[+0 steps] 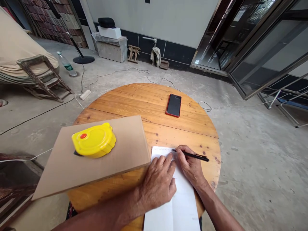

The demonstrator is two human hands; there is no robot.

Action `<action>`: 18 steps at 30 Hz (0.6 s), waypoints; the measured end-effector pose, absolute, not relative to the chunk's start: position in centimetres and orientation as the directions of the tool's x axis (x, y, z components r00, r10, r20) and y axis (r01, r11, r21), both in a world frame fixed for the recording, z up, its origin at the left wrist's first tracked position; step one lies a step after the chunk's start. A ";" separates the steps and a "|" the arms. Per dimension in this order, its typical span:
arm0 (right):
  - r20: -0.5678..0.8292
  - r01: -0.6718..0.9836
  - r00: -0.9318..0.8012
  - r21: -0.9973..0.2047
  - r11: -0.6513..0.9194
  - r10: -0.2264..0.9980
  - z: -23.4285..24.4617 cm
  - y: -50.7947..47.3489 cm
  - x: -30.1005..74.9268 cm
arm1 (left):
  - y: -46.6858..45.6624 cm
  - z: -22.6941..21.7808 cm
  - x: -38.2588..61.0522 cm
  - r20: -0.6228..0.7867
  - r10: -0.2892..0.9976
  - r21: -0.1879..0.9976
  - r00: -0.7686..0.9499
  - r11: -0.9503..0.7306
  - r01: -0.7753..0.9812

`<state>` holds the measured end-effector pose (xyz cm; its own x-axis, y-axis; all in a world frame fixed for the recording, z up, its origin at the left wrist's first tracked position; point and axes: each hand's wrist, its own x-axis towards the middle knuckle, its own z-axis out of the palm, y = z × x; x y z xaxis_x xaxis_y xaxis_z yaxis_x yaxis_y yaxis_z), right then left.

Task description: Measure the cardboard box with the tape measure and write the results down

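My right hand (190, 165) grips a black pen (192, 156), its tip touching the top of a white sheet of paper (179, 205) that bears a short line of writing. My left hand (158, 181) lies flat on the same sheet, fingers stretched out, pressing it down on the round wooden table (154, 106). The paper hangs over the table's near edge.
A brown board (125, 154) lies on the table's left side with a yellow tape measure (93, 140) on it. A red-cased phone (173, 105) lies face up farther back. Cables, a power strip (85, 94) and a plastic bottle (67, 65) sit on the concrete floor.
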<state>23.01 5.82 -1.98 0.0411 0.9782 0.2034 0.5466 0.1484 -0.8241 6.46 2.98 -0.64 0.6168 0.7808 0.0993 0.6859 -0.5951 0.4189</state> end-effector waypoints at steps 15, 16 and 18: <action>0.212 0.600 0.008 -0.783 0.165 0.977 -1.8 5.9 22.9 | 3.0 -0.5 6.3 0.102 0.772 0.417 0.627 -0.606 0.678; 0.214 0.600 0.007 -0.782 0.168 0.977 -1.8 5.9 22.9 | 3.0 -0.5 6.3 0.102 0.771 0.417 0.629 -0.607 0.677; 0.212 0.597 0.005 -0.784 0.167 0.977 -1.7 5.9 23.0 | 3.0 -0.5 6.3 0.102 0.770 0.415 0.630 -0.608 0.677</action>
